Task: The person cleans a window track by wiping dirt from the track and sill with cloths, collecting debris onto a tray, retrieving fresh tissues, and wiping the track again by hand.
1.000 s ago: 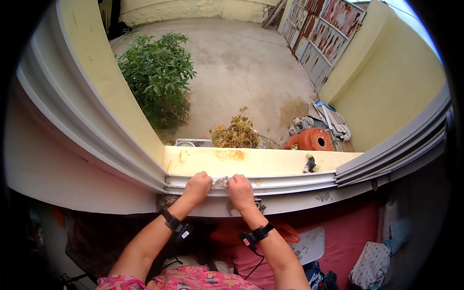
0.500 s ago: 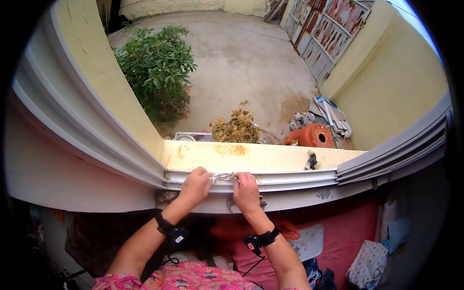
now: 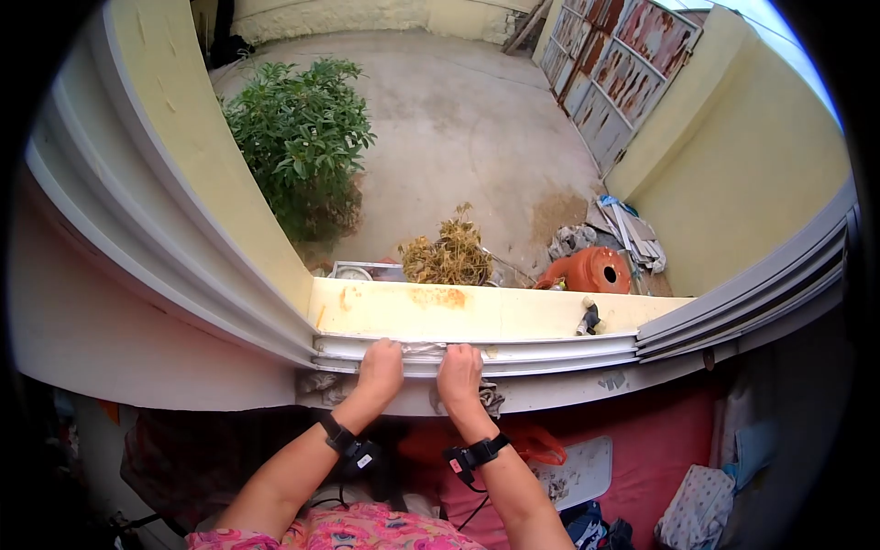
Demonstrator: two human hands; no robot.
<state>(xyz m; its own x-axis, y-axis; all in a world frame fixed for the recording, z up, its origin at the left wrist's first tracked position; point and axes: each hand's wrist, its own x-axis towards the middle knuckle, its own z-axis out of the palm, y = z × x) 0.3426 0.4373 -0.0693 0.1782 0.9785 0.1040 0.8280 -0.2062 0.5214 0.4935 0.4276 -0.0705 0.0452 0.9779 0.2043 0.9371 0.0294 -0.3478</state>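
Both my hands are over the white window track [image 3: 559, 347], side by side. My left hand [image 3: 379, 368] is closed on one end of a crumpled whitish strip [image 3: 423, 349]; whether it is plastic or cloth I cannot make out. The other end is pinched by my right hand [image 3: 460, 371]. The strip stretches between them, along the track. Below on the inner ledge, a crumpled grey rag [image 3: 319, 383] lies left of my left hand, and a second dark grey rag [image 3: 492, 398] sits beside my right wrist, partly hidden.
A small dark and pale object [image 3: 589, 318] rests on the outer sill [image 3: 532, 312]. Outside are a dried plant [image 3: 449, 252], an orange pot [image 3: 598, 269] and a green bush [image 3: 298, 128]. Below the window, a white tray [image 3: 587, 463] lies on red cloth [image 3: 651, 435].
The strip is pulled straighter and flatter between my hands. Both hands appear lower in view, as does the sill, and my forearms have shifted slightly.
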